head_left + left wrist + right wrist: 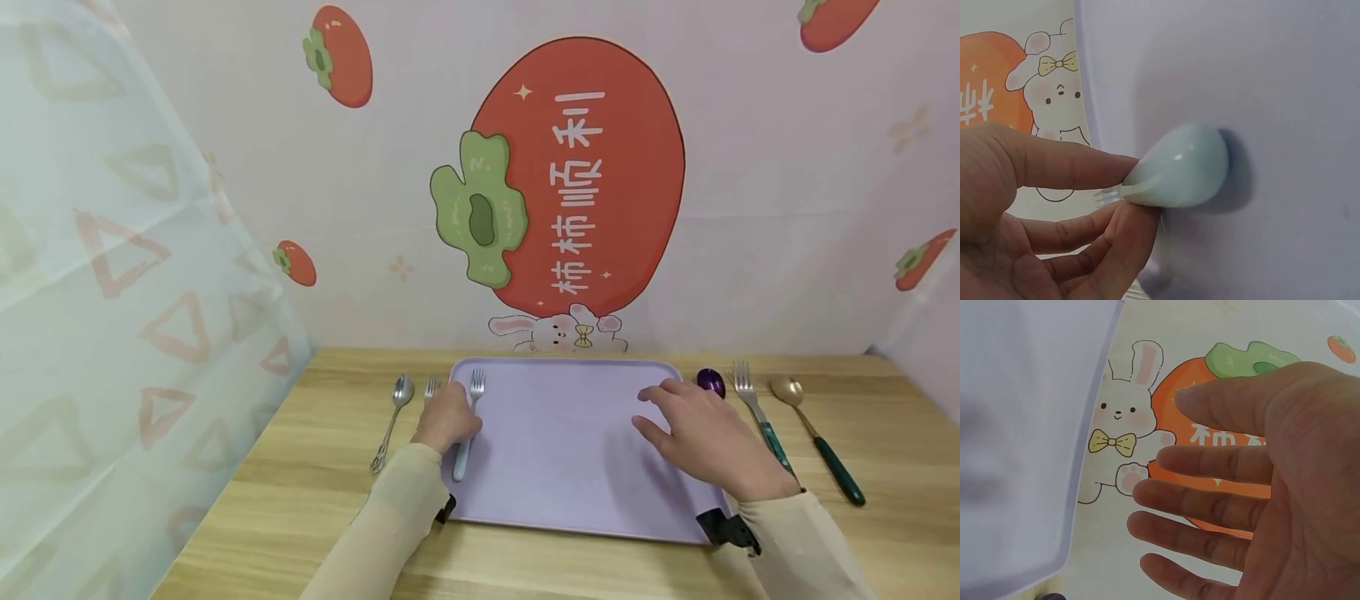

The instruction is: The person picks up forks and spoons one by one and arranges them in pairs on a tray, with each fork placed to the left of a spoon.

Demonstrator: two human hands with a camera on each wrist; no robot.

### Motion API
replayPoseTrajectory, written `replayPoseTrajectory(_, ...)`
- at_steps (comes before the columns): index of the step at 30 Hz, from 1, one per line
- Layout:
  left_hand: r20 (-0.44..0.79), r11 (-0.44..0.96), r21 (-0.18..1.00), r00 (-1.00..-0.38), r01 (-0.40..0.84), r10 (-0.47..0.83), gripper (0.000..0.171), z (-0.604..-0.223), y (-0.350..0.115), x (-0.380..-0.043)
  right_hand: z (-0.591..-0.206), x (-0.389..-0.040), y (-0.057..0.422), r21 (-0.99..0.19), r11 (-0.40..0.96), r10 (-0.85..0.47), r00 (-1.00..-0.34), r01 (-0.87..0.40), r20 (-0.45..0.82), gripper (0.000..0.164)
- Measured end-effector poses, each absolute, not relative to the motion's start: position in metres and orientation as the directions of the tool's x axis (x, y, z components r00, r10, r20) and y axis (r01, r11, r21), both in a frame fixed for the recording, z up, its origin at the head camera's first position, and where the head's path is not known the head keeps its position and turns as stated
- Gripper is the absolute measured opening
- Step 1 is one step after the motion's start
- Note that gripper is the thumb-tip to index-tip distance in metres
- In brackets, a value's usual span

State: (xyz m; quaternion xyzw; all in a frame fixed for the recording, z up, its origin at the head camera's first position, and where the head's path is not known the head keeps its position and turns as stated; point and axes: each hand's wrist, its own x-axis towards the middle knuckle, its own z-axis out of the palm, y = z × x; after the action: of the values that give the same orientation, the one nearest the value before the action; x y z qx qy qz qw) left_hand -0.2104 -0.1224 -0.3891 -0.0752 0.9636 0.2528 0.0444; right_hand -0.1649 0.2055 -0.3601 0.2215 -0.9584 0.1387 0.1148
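Note:
Between thumb and fingers, my left hand (447,418) pinches a fork with a pale blue-green handle (461,461) over the left side of a lilac tray (570,450). The fork's metal tines point to the back of the table. In the left wrist view its rounded handle end (1188,165) faces the camera. My right hand (701,433) hovers over the tray's right side, fingers spread and holding nothing. The right wrist view shows that hand (1229,487) with its fingers apart.
Left of the tray lie an ornate silver spoon (392,421) and another fork (431,387), partly hidden by my left hand. To the right are a purple spoon (711,382), a green-handled fork (761,412) and a gold spoon with a dark green handle (821,442). A printed cloth hangs behind.

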Motion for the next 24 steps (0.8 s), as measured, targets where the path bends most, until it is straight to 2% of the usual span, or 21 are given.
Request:
replayPoseTrajectory(8,-0.090,0.881,0.445,-0.987,-0.157,-0.131,0.018,-0.380,-0.125,-0.207,-0.361,-0.165,0.204,-0.200,0.859,-0.407,-0.865,-0.472,0.294,0.031)
replayPoseTrajectory(13,-0.072,0.883,0.451,-0.991,-0.132,-0.111,0.028,-0.374,-0.131,-0.205,-0.362,-0.165,0.203,-0.194,0.855,-0.413,-0.858,-0.480,0.304,0.031)
replayPoseTrajectory(19,-0.040,0.905,0.408,-0.993,-0.120,-0.114,0.015,-0.366,-0.142,-0.206,-0.361,-0.167,0.201,-0.184,0.850,-0.429,-0.852,-0.493,0.299,0.032)
replayPoseTrajectory(24,-0.029,0.890,0.430,-0.988,-0.150,-0.153,0.013,-0.363,-0.154,-0.205,-0.362,-0.167,0.200,-0.191,0.851,-0.426,-0.857,-0.489,0.291,0.033)
